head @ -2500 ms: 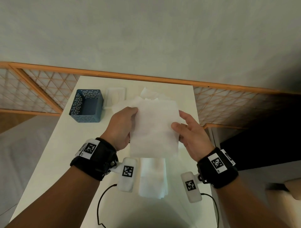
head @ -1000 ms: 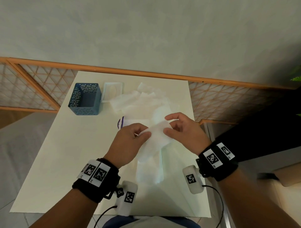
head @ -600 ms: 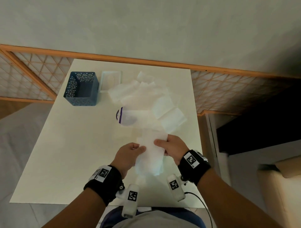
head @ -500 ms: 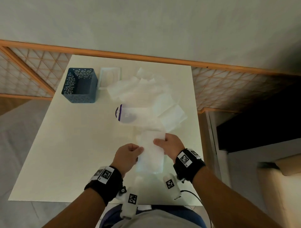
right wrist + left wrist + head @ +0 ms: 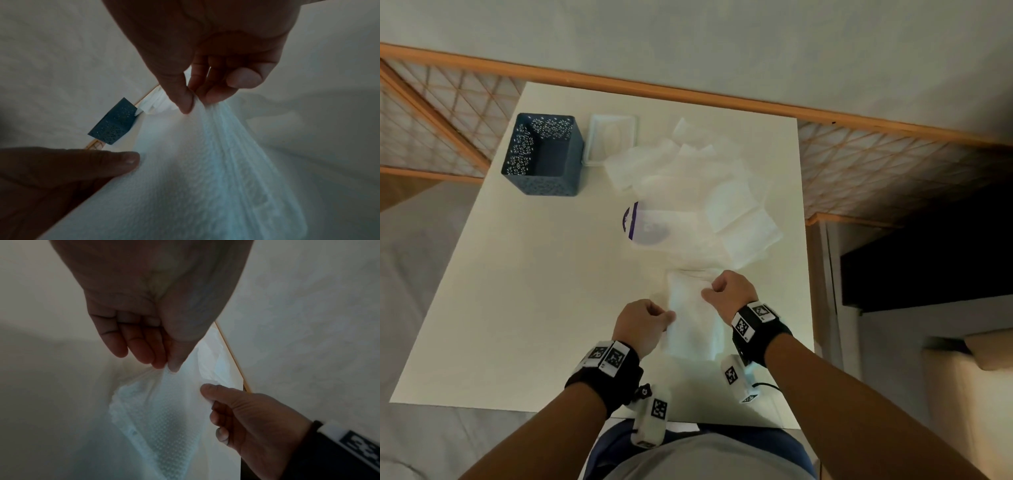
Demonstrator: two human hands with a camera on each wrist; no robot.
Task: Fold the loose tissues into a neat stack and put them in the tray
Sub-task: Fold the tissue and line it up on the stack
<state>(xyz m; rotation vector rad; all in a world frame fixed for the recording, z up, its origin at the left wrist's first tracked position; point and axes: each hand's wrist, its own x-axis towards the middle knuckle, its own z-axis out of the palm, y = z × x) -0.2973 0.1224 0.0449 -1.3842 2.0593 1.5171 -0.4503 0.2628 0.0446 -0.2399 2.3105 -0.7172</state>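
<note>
We are pinching one folded tissue (image 5: 693,318) with both hands: the left hand (image 5: 642,327) is gripping its left edge between thumb and fingers, the right hand (image 5: 729,291) is grasping the far right corner the same way, other fingers curled in. The tissue is lying near the front edge of the white table (image 5: 524,291), and the right wrist view is showing several layered edges under it, so we are judging it is being laid on a small stack already started there. We are reading progress as early to middle: a big pile of loose tissues (image 5: 688,178) is still lying spread over the far middle of the table, unfolded or only half folded. The white tray (image 5: 613,138) is sitting at the far side, just beside the blue perforated box (image 5: 544,156), and one loose tissue is overlapping its near corner. Left to do: fold the rest, square the stack, carry it to the tray. We are not making out how many sheets are in the stack, nor whether the tray is holding anything; its inside is too pale to tell. A purple-rimmed round thing (image 5: 643,224) is lying half hidden under the loose pile, unidentified. Both wrist views are dim and blurred.
</note>
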